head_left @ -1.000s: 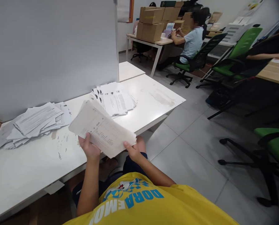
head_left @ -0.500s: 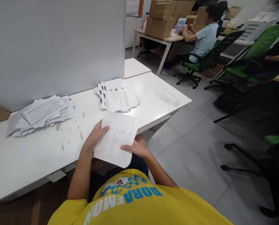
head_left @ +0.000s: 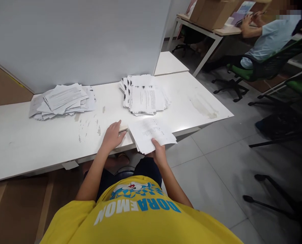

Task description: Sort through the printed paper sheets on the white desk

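Observation:
A small sheaf of printed sheets [head_left: 151, 134] is gripped at its near edge by my right hand [head_left: 159, 150], thumb on top and fingers underneath. The sheaf tilts over the table's front edge, its lower corners slightly fanned. My left hand [head_left: 112, 136] rests at the table edge just left of it, thumb and forefinger spread. Between that thumb and forefinger lies a thin, dark, pen-like object [head_left: 123, 130]; its far part is hidden by the hand. Beyond the sheaf sits a stack of printed papers [head_left: 143, 96] with black-smudged edges. Farther left is a looser paper pile [head_left: 64, 101].
The white table [head_left: 95, 128] has worn patches and backs onto a grey partition [head_left: 77, 40]. A cardboard box [head_left: 8, 84] stands at the left. To the right, a person in a light blue shirt [head_left: 273, 37] sits in a green chair [head_left: 242, 72] at another desk.
My left hand has let go of the sheets and moved to the table edge. My right hand has turned the sheaf and moved it rightward. The view has swung left.

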